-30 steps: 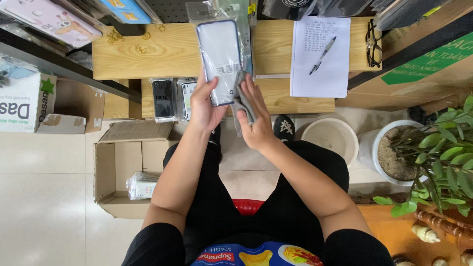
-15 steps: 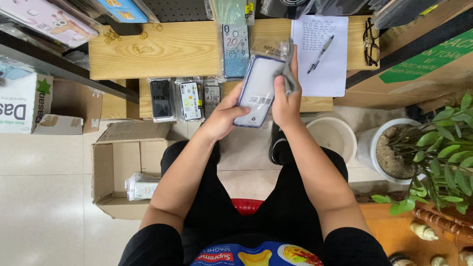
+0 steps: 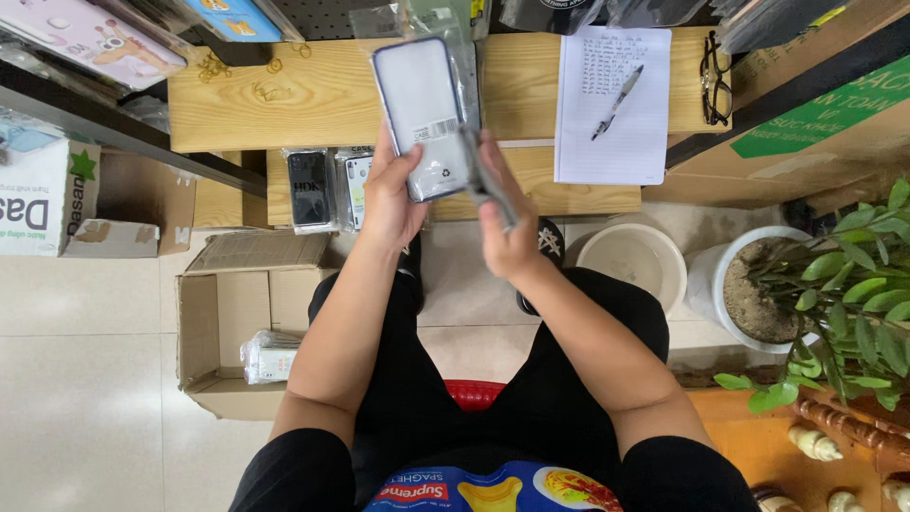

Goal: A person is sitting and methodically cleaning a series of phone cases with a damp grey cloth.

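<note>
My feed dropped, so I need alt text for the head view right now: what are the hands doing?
The left hand holds up a clear phone case with a dark rim, while the right hand pinches a thin grey strip beside it. Behind them, a wooden bench carries a notepad with a pen and glasses; an open cardboard box sits on the floor.

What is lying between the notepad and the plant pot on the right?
In the head view, a pair of black glasses lies on the wooden shelf just right of the notepad, and below it a cardboard box comes before the plant pot.
</note>
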